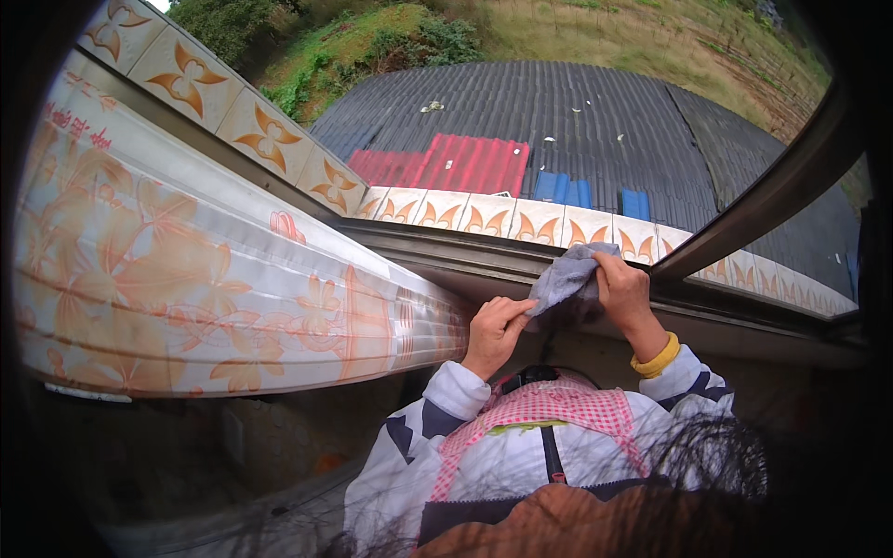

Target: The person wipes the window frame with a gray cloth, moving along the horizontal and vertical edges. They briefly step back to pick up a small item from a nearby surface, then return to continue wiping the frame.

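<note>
A grey cloth (568,275) is stretched between my two hands, above the inner edge of a metal window frame (446,251). My left hand (497,331) pinches the cloth's lower left corner between thumb and fingers. At the cloth's upper right end, my right hand (623,289) grips the fabric with bent fingers. Part of the cloth overlaps the window track and the patterned sill tiles (488,216) beyond it. The underside of the cloth and what lies directly beneath it are hidden.
A white curtain with orange flowers (209,279) hangs at the left. A dark window sash edge (753,188) slants up at the right. Outside, below the sill, lies a dark corrugated roof (558,118) with a red panel (474,164) and blue pieces (561,188).
</note>
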`<action>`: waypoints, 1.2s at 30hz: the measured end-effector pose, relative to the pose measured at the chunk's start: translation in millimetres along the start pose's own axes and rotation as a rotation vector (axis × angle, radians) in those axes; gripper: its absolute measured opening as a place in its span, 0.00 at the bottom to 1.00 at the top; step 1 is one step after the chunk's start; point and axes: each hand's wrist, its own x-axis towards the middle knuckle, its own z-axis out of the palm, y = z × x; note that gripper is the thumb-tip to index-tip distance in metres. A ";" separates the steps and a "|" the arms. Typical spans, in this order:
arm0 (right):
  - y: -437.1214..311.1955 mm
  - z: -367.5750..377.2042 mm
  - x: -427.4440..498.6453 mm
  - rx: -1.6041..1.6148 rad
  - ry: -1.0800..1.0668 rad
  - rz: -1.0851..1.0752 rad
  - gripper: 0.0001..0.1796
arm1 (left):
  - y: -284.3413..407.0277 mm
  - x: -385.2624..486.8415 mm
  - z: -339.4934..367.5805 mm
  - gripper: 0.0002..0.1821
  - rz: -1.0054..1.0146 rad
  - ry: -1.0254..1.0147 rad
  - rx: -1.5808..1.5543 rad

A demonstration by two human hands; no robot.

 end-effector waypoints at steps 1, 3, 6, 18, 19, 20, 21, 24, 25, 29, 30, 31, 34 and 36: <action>-0.8 -0.3 1.4 -0.014 -0.041 0.006 0.10 | -2.6 -0.4 -1.5 0.11 -0.007 -0.021 -0.001; -3.3 -3.4 4.5 -0.035 -0.100 0.016 0.10 | -7.1 -1.6 -5.7 0.11 0.050 -0.081 0.026; -4.7 -13.6 8.6 0.128 -0.126 0.082 0.10 | -9.3 -7.2 -15.5 0.11 0.117 -0.192 0.013; -23.1 14.0 21.7 -0.025 -0.170 -0.018 0.08 | -31.5 10.1 -57.1 0.09 0.166 -0.315 -0.056; -25.4 18.5 25.1 -0.019 -0.176 -0.039 0.08 | -34.4 10.7 -61.3 0.09 0.162 -0.289 -0.046; -29.0 24.1 27.7 -0.011 -0.182 -0.057 0.08 | -37.3 10.5 -65.9 0.09 0.153 -0.270 -0.036; -33.7 30.6 30.0 0.005 -0.189 -0.077 0.08 | -40.0 9.9 -70.7 0.09 0.142 -0.252 -0.028; -52.0 56.8 40.3 0.005 -0.229 -0.091 0.07 | -49.3 7.1 -90.6 0.09 0.074 -0.218 0.000; -60.0 67.5 44.1 -0.002 -0.249 -0.110 0.07 | -52.4 5.6 -97.2 0.09 0.065 -0.196 0.011; -97.9 115.4 69.9 -0.013 -0.368 -0.174 0.10 | -65.4 -0.8 -122.5 0.09 -0.030 -0.079 0.029; -109.4 128.3 78.3 -0.003 -0.376 -0.193 0.10 | -69.2 -1.6 -129.5 0.09 -0.056 -0.040 0.027; -121.4 140.7 86.6 -0.001 -0.393 -0.209 0.10 | -72.9 -2.9 -136.6 0.10 -0.088 -0.001 0.021; -154.7 176.8 111.9 0.025 -0.481 -0.247 0.09 | -85.3 -7.0 -156.8 0.10 -0.168 0.075 0.069; -176.1 200.1 127.0 0.055 -0.485 -0.264 0.09 | -95.0 -8.1 -169.9 0.11 -0.170 0.129 0.091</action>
